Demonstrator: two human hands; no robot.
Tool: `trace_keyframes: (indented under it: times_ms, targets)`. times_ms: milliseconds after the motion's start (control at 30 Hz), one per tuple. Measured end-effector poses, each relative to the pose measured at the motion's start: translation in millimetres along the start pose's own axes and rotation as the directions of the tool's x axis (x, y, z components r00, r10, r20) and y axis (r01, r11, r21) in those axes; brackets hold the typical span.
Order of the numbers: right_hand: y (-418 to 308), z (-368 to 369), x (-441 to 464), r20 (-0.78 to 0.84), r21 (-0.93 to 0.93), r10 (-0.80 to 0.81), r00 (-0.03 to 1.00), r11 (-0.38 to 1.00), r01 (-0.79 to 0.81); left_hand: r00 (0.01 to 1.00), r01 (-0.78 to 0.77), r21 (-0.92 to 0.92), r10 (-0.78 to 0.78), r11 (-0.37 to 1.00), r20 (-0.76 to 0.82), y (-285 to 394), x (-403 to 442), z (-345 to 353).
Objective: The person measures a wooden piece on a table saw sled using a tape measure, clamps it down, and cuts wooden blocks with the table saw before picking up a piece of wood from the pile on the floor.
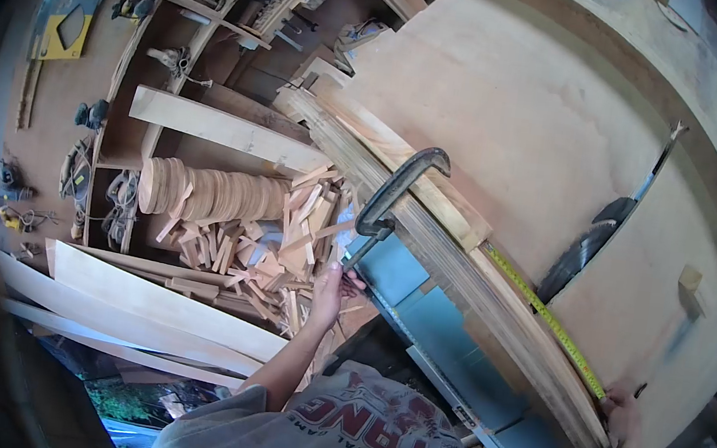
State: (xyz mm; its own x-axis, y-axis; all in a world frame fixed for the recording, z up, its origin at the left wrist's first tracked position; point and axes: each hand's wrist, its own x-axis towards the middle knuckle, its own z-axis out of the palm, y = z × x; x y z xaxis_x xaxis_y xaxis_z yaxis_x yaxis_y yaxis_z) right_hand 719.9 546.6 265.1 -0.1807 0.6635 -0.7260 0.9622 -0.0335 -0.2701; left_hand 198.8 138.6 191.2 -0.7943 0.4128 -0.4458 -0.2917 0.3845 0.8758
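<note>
A black C-clamp (406, 181) spans the edge of a long wooden strip stack (461, 263). My left hand (330, 294) is closed round the lower end of its screw. Along the stack's top lies an extended yellow tape measure (549, 315), running from the end of a pale wooden block (418, 176) to my right hand (622, 413). That hand is closed at the tape's near end, its fingers slightly blurred; a small dark pointed item shows beside them. Beyond the tape, a circular saw blade (583, 252) sticks up through the wooden tabletop (500, 89).
Offcuts (305, 217) and a row of round wooden discs (210, 191) lie left of the clamp. Long boards (161, 303) extend at lower left. Power tools (76, 171) and a yellow-framed piece (65, 27) are farther left. A small wood block (690, 279) sits at right.
</note>
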Motion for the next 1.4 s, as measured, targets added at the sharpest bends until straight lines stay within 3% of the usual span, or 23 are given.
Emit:
trace_keyframes:
  times_ms: [67,100,167,200,233,300,367,433,467,500,533,567,600,633,700,767,800,867,1000,1100,1133,1267,1400]
  targets:
    - [2.1,-0.5,2.7,0.01,-0.034,-0.021,1.0,0.999,0.021,0.976,0.197,-0.235,-0.214,0.952,-0.047,12.3,1.3,3.9]
    - [5.8,1.0,5.5,0.033,-0.061,-0.037,0.999,0.997,0.039,0.976,0.197,-0.245,-0.215,0.949,-0.046,14.1,4.2,-2.0]
    - [14.0,0.9,13.4,0.069,-0.094,-0.007,0.998,0.995,0.013,0.797,0.594,-0.69,-0.417,0.413,0.437,23.0,10.0,-18.5]
    - [16.9,0.5,17.3,0.109,-0.12,0.025,0.994,0.993,-0.012,0.723,0.662,-0.723,-0.425,0.2,0.544,27.8,9.9,-20.4]
    - [17.9,-0.2,19.4,0.106,-0.127,0.021,0.994,0.992,-0.008,0.725,0.659,-0.727,-0.421,0.195,0.545,30.6,7.0,-20.0]
    - [21.9,-0.2,20.4,0.162,-0.04,0.059,0.985,0.998,-0.053,0.586,0.715,-0.664,-0.33,-0.219,0.74,33.5,4.4,-18.7]
    - [33.5,6.5,19.6,0.11,-0.029,0.012,0.994,1.0,-0.009,0.586,0.731,-0.658,-0.33,-0.178,0.74,25.0,7.2,-24.7]
    - [34.0,8.1,17.2,0.063,-0.02,-0.039,0.997,0.999,0.04,0.607,0.793,-0.572,-0.356,0.212,0.71,19.4,8.7,-34.4]
    - [29.3,8.2,12.8,0.034,-0.004,-0.022,0.999,1.0,0.022,0.671,0.711,-0.361,-0.427,0.604,0.606,20.9,8.6,-42.4]
    - [24.0,7.5,9.1,0.006,0.013,-0.005,1.0,1.0,0.005,0.674,0.707,-0.362,-0.424,0.608,0.605,22.6,13.5,-47.7]
    - [20.0,6.0,8.3,0.003,0.018,-0.009,1.0,1.0,0.009,0.915,0.348,-0.07,-0.323,0.935,0.241,24.6,23.7,-51.4]
    - [15.9,3.4,7.8,0.036,-0.008,-0.03,0.999,1.0,0.03,0.999,0.003,0.377,0.014,0.926,-0.044,37.4,33.5,-45.2]
    - [13.9,2.1,8.0,0.071,-0.034,-0.048,0.996,0.998,0.051,0.946,-0.218,0.597,0.318,0.772,-0.066,52.9,45.3,-42.1]
    - [13.5,2.1,9.4,0.071,-0.031,-0.048,0.996,0.998,0.05,0.808,-0.363,0.778,0.589,0.512,-0.01,94.4,54.9,-29.6]
    - [16.0,1.7,11.0,0.124,-0.021,-0.061,0.99,0.998,0.064,0.407,-0.646,0.763,0.859,0.029,0.311,183.4,75.2,13.5]
    - [36.7,9.5,20.7,0.08,-0.052,-0.1,0.992,0.993,0.104,0.28,-0.751,0.622,0.746,-0.222,0.604,243.6,94.7,42.6]
    - [46.2,14.0,22.4,0.041,-0.084,-0.138,0.99,0.986,0.141,0.277,-0.754,0.619,0.747,-0.221,0.605,263.4,101.2,54.4]
    - [50.4,17.1,23.6,0.028,-0.061,-0.148,0.989,0.987,0.15,0.335,-0.905,0.423,0.524,-0.054,0.783,288.1,108.1,74.5]
    - [21.6,6.5,11.5,0.056,-0.093,-0.152,0.987,0.983,0.157,0.487,-0.828,0.546,0.32,-0.126,0.813,288.7,100.3,106.7]
    - [14.5,9.3,4.1,-0.023,-0.097,-0.19,0.982,0.978,0.187,0.486,-0.819,0.543,0.279,-0.186,0.828,280.8,103.2,118.8]
    - [14.3,8.4,2.1,-0.029,-0.091,-0.176,0.984,0.981,0.173,0.529,-0.809,0.577,0.287,-0.116,0.799,280.0,102.8,122.9]
    - [6.8,3.9,1.8,0.036,-0.092,-0.152,0.988,0.984,0.154,0.401,-0.883,0.442,0.239,-0.158,0.885,286.6,97.7,137.4]
    - [2.1,-0.2,-1.2,0.046,-0.066,-0.171,0.984,0.983,0.174,0.385,-0.893,0.397,0.096,-0.211,0.918,290.4,103.4,149.0]
